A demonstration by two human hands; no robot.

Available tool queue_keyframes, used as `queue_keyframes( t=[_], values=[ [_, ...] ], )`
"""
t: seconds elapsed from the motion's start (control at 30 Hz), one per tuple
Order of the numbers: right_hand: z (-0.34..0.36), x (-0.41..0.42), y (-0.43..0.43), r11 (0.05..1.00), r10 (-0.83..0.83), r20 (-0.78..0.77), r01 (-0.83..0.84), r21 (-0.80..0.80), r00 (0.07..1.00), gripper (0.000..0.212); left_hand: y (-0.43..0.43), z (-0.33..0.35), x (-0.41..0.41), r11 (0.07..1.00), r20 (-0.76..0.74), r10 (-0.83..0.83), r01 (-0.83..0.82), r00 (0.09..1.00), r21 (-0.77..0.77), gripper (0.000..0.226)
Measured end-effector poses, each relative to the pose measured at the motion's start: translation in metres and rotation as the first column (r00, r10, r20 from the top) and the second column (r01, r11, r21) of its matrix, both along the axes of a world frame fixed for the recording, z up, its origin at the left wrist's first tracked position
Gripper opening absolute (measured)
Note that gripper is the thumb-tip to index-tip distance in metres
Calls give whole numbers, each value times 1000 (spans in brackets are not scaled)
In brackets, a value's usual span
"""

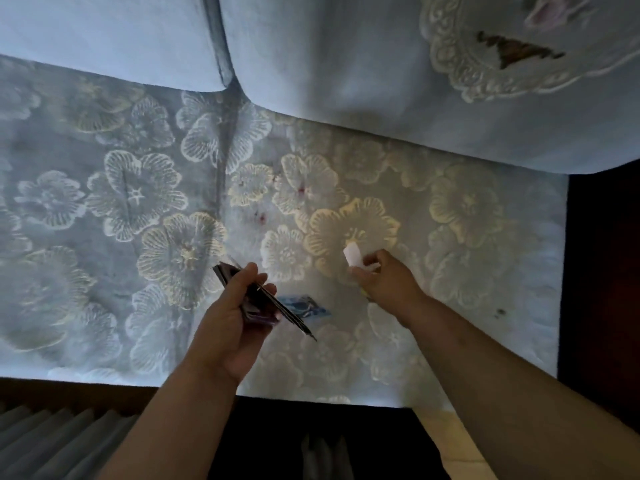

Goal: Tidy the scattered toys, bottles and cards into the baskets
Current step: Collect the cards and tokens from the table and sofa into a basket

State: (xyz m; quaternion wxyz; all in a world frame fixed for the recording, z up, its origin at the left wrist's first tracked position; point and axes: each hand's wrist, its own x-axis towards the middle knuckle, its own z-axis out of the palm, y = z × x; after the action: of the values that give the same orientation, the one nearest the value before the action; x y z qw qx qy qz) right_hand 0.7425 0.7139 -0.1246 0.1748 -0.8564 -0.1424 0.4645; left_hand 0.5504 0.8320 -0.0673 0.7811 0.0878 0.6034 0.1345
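Seat cover: pale blue cloth with a raised cream flower pattern, spread flat across the whole seat; a few small dark red spots near its middle.
Back cushions: two plain blue ones, side by side along the far edge, with a seam between them.
Lace mat: round and cream-edged, draped on the right-hand cushion.
Left hand: held above the seat near its front edge, fingers curled under and thumb pressed on top of a stack of cards.
Right hand: low over a large cream flower, thumb and fingertips pinching a small white item.
Stack of cards: dark, seen edge-on and tilted, clamped in the left hand, both ends jutting past the fist.
Blue card: lying flat on the seat between the two hands, partly hidden behind the held stack.
White item: small and blocky, sticking up from the right hand's pinch; its kind could not be told.
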Motion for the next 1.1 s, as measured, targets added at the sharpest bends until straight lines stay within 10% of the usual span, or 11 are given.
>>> queue_keyframes(
  t=[0.2, 0.67, 0.93, 1.1],
  values=[
    [66, -3, -18, 925, -301, -533, 378, 38, 791, 20, -4, 36, 18, 996, 126, 85, -80, 988, -47, 16],
    [155, 45, -40, 959, -195, -816, 281, -42, 545, 24, -89, 107, 62, 955, 216, 241, -271, 946, 121, 25],
    [213, 42, -35, 935, 268, -474, -108, 338, 839, 16, -141, 152, 33, 921, 225, 351, -379, 909, 91, 48],
    [252, 9, -25, 820, 560, -487, -366, 440, 670, 13, -171, 168, -16, 919, 234, 363, -388, 902, 72, 51]
  ],
)
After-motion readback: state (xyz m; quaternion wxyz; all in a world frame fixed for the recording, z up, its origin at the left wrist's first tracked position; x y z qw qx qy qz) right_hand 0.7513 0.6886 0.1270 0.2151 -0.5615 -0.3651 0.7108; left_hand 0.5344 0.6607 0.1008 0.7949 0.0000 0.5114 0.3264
